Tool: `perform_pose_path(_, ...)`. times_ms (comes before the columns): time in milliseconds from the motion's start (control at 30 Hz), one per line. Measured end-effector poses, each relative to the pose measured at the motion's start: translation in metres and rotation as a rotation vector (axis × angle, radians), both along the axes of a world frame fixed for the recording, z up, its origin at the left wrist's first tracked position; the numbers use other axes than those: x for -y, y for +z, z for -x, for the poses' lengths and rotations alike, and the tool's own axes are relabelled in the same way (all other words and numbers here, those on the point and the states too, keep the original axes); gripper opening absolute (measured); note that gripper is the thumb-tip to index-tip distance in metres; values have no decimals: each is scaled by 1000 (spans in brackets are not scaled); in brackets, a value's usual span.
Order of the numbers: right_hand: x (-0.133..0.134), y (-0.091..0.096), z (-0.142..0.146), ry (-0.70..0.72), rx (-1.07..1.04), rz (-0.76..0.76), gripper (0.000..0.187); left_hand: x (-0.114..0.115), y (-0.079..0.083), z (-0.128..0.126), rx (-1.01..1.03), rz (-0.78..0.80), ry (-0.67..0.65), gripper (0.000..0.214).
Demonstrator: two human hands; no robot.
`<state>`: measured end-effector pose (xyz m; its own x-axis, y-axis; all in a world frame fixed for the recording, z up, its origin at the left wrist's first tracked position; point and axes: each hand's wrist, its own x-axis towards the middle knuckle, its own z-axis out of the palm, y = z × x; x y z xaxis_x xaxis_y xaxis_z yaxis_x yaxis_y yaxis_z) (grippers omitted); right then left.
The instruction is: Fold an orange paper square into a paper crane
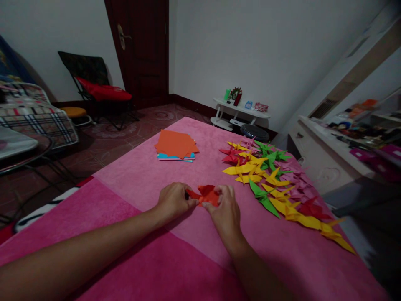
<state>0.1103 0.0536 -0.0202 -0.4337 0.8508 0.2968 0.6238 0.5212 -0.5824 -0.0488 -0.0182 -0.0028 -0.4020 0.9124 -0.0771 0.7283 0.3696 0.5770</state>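
A partly folded orange-red paper piece (205, 195) rests low over the pink blanket (140, 179). My left hand (173, 201) pinches its left end with closed fingers. My right hand (224, 209) grips its right side, fingers curled round the paper. Beyond the hands lies a stack of square paper sheets (176, 145), orange on top with blue and other colours beneath.
Several finished paper cranes (275, 184) in yellow, green, red and pink lie in rows at the right. A white dresser (326, 154) stands beyond the right edge. A folding chair with a red cushion (100, 90) and a dark door (140, 50) are at the back.
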Motion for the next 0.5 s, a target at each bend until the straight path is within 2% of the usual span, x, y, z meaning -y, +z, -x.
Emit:
perform_pose_path(133,0,4,-1,-98,-13,-39,63,0,-1,2,29,-37,-12,26)
perform_pose_path(200,-2,6,-2,-94,12,7,70,-1,-4,3,27,-62,-20,26)
perform_pose_path(267,-4,6,-3,-85,39,78,66,-2,-7,5,24,-85,-17,25)
perform_pose_path(367,-7,3,-5,-48,7,165,42,-6,-12,6,123,-152,-3,20)
perform_pose_path(433,-9,0,-5,-5,-69,210,29,-9,-16,5,325,-256,-30,19)
perform_pose_path(500,-8,-3,-3,44,-158,236,25,-13,-17,0,590,-378,-67,20)
